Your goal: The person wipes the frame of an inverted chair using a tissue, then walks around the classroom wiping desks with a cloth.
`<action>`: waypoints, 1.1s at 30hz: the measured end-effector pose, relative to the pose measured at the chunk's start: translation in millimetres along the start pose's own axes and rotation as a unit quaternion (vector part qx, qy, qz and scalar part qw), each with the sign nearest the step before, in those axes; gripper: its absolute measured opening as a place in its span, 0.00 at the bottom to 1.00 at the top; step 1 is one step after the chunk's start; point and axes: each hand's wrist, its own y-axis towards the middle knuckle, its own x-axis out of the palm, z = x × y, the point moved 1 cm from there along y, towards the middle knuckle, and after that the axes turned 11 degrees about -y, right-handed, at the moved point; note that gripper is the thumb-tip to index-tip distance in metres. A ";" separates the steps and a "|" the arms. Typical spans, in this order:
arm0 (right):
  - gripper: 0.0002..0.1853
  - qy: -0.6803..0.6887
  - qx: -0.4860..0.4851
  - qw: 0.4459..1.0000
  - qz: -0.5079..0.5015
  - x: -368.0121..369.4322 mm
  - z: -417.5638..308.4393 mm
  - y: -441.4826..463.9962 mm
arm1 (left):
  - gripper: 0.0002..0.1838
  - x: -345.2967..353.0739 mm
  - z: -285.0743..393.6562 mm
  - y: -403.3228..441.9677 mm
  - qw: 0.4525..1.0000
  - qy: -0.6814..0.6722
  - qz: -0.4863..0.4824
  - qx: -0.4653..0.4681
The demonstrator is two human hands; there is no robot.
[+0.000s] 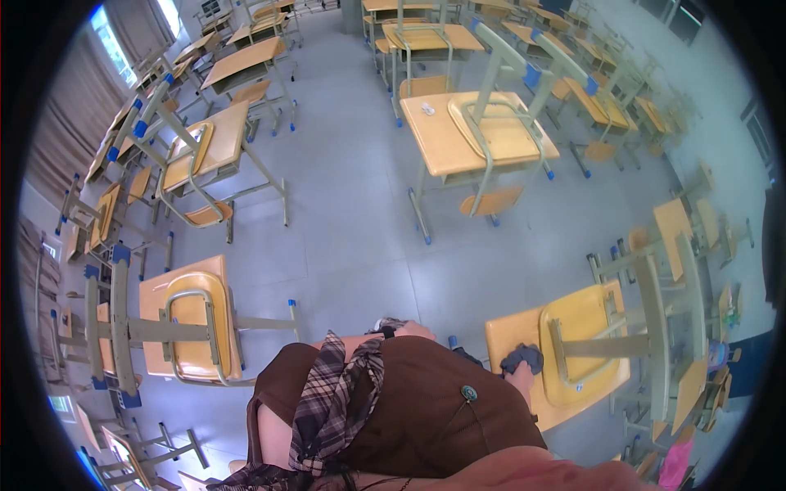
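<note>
My right hand [521, 378] presses a dark grey cloth [522, 358] onto the left part of a yellow desktop [506, 329]. An upturned chair [583, 340] rests on that same desk, just right of the hand. Close to the front of my body is my left hand [416, 331], with a dark band at its wrist. A crumpled greyish thing [393, 324] shows beside it; whether the hand touches it is unclear. The fingers of my left hand cannot be made out.
Another desk [155, 293] with an upturned chair stands at the left. Farther ahead are a desk [430, 146] right of the aisle and one [221, 151] left of it, both bearing chairs. Grey floor [352, 204] runs between the rows. Curtains [82, 114] hang at the left.
</note>
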 end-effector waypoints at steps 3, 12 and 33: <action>0.19 0.035 -0.002 0.999 0.004 -3.2 -9.4 -1.2 | 0.17 -19.1 -25.8 1.6 1.000 0.002 0.000 -0.004; 0.17 0.185 -0.101 0.963 0.166 -33.4 -177.6 66.3 | 0.18 -59.6 -102.1 -15.0 0.999 0.014 -0.010 -0.039; 0.20 0.098 -0.327 0.898 0.277 -300.6 -420.0 348.8 | 0.22 -236.5 -195.6 29.4 0.952 -0.157 0.192 -0.182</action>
